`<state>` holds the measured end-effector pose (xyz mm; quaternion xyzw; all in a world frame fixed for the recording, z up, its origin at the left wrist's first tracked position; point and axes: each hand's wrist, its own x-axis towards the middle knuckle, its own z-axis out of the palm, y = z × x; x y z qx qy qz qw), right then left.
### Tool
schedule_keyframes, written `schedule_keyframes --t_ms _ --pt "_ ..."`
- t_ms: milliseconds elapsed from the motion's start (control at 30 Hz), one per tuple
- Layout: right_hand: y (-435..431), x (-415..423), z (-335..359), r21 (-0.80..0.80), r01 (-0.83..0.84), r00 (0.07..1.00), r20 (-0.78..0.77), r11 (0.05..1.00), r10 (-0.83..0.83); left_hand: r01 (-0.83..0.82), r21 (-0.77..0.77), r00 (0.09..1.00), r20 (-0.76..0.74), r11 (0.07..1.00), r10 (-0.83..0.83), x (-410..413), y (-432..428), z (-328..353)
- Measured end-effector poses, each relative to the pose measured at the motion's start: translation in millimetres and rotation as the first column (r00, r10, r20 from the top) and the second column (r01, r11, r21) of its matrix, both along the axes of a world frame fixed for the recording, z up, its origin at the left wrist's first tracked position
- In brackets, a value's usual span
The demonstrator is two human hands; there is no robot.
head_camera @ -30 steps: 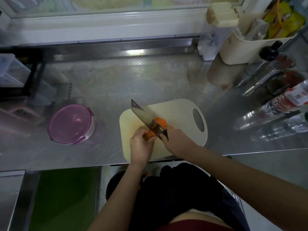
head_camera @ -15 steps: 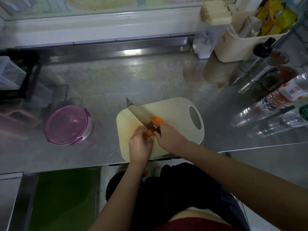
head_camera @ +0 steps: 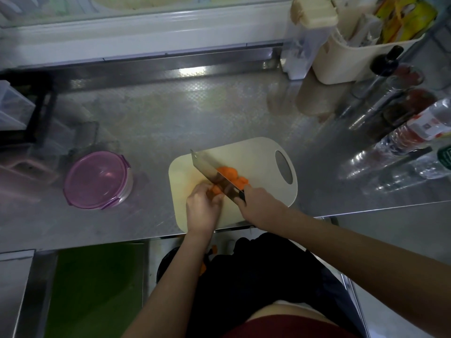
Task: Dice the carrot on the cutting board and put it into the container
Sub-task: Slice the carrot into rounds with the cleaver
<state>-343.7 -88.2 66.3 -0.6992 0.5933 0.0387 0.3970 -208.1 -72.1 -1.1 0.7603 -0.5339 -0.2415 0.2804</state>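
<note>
Orange carrot (head_camera: pixel 229 177) pinned by curled left hand (head_camera: pixel 203 208), right hand (head_camera: pixel 259 206) gripping cleaver (head_camera: pixel 212 176)

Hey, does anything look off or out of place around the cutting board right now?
Two things. The container has its purple lid clipped on, so no carrot can go in yet. And orange bits show below the counter edge near the person's lap, possibly dropped carrot; too small to be sure.

A steel counter (head_camera: pixel 219 113) runs from left to right under a white ledge (head_camera: pixel 146 32) at the far side. At the far right stand a cream caddy (head_camera: pixel 353 59), a clear dispenser (head_camera: pixel 305 40) just left of it, and several bottles (head_camera: pixel 402 132) leaning nearer. A clear bin (head_camera: pixel 9 106) sits far left, and a green surface (head_camera: pixel 92 289) lies below the near counter edge.
</note>
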Motion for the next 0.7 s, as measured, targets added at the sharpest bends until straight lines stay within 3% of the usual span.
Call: schedule_keyframes --t_ms 300,700 --pt "-32 36 -16 -0.039 0.001 0.999 0.047 0.999 0.001 0.007 -0.01 1.0 0.004 1.0 -0.007 0 0 3" --pt "-28 23 -24 0.002 -0.005 1.0 0.021 1.0 0.005 0.025 0.052 0.999 -0.031 0.998 -0.023 -8 3 6"
